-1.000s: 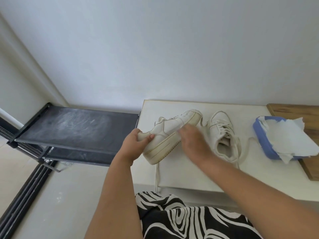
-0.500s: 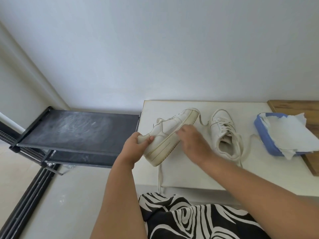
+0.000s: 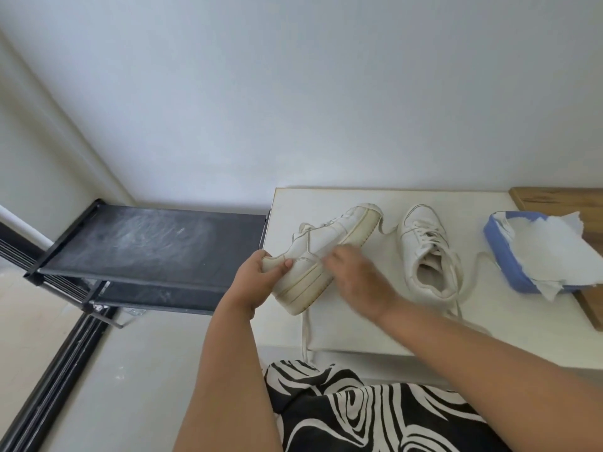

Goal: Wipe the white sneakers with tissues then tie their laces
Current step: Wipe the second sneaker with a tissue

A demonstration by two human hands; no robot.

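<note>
**Sneaker tilted in my grip above the white tabletop**

While the white tabletop lies under both my hands, my left hand clamps the heel of the white leather sneaker, sole tilted toward me. My right hand, blurred, presses its side; whether it is closed I cannot tell. Right of it stand the second white sneaker and the blue tissue pack.

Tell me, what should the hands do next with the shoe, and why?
Probably keep rubbing along the sole. The left hand grips the heel of the tilted sneaker, and the right hand is blurred against its side; whether it holds a tissue is hidden. The sole edge looks yellowish, and the other sneaker waits with loose laces.
</note>
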